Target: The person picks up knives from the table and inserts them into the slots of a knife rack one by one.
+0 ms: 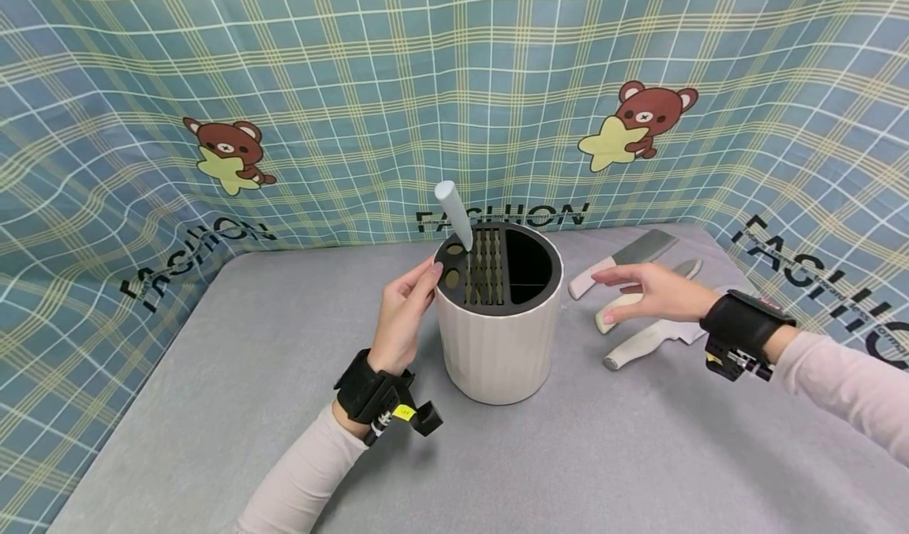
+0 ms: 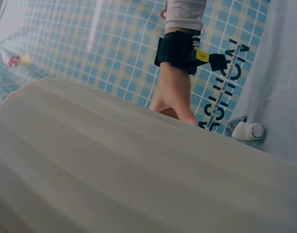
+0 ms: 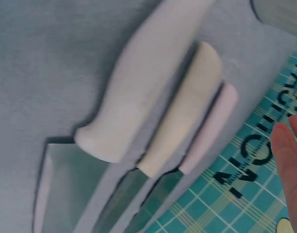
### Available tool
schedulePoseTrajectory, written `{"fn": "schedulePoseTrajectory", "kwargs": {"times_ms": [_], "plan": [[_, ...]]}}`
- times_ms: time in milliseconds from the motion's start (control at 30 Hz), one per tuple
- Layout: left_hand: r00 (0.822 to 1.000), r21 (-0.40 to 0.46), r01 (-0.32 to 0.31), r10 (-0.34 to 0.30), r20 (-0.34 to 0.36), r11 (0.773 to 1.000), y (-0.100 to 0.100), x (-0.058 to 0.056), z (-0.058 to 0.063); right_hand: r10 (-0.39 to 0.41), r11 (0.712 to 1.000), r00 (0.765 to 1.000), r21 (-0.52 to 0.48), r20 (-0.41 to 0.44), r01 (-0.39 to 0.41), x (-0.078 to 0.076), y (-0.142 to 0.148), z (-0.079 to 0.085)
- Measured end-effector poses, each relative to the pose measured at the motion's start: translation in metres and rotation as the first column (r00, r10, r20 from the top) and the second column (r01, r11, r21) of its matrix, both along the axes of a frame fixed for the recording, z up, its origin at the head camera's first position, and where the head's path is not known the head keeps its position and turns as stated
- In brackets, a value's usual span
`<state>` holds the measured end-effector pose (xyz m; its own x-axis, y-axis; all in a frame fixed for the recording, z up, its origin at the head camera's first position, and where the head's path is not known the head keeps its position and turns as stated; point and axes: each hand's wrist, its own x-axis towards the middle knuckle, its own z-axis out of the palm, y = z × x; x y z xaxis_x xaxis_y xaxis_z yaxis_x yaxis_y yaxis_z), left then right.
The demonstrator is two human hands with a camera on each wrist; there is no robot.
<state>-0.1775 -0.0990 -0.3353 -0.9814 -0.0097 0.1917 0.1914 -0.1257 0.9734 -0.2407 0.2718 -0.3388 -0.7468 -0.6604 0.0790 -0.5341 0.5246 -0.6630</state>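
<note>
My left hand [image 1: 405, 313] holds the side of a white ribbed knife holder [image 1: 497, 356], its thumb at the black top's rim. In the left wrist view the holder's wall [image 2: 129, 165] fills the foreground. A knife with a pale grey handle [image 1: 454, 212] stands tilted in a top slot. To the right, my right hand [image 1: 656, 291] reaches over three knives lying side by side, fingers spread and holding nothing. These are a knife with a pinkish handle [image 3: 210, 128], one with a cream handle [image 3: 182, 111] and a wide-bladed one with a thick white handle [image 3: 143, 82].
The holder's top has several wavy slots [image 1: 486, 270], two round holes at the left and a deep compartment [image 1: 529, 262] at the right. Grey cloth [image 1: 248, 376] covers the table. A checked curtain [image 1: 369, 124] with bears hangs behind and at both sides.
</note>
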Motion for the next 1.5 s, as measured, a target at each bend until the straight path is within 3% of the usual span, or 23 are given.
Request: {"fn": "schedulePoseTrajectory", "kwargs": {"times_ms": [333, 500, 667, 767, 1133, 1500], "plan": [[1.000, -0.005, -0.002, 0.002, -0.003, 1.000, 0.000, 0.000, -0.001, -0.001, 0.998, 1.000, 0.057, -0.025, 0.003, 0.005, 0.012, -0.022], [1.000, -0.007, 0.002, -0.002, 0.001, 1.000, 0.000, -0.001, -0.001, 0.018, 0.993, 0.996, 0.115, -0.091, -0.008, 0.008, 0.023, -0.033], [1.000, -0.006, -0.002, 0.002, 0.003, 1.000, 0.000, 0.000, 0.000, 0.066, 0.983, 0.973, 0.179, -0.222, -0.026, 0.010, 0.029, -0.040], [1.000, -0.005, -0.005, 0.005, 0.005, 1.000, 0.000, 0.000, 0.000, 0.085, 0.976, 0.962, 0.215, -0.258, -0.029, 0.011, 0.031, -0.044], [1.000, -0.006, -0.004, 0.004, 0.000, 1.000, 0.000, -0.001, 0.000, 0.183, 0.945, 0.932, 0.317, -0.313, -0.079, 0.010, 0.037, -0.052], [1.000, -0.001, 0.008, -0.008, -0.011, 1.000, -0.001, 0.000, -0.002, 0.214, 0.905, 0.916, 0.423, -0.341, -0.054, 0.011, 0.040, -0.057]]}}
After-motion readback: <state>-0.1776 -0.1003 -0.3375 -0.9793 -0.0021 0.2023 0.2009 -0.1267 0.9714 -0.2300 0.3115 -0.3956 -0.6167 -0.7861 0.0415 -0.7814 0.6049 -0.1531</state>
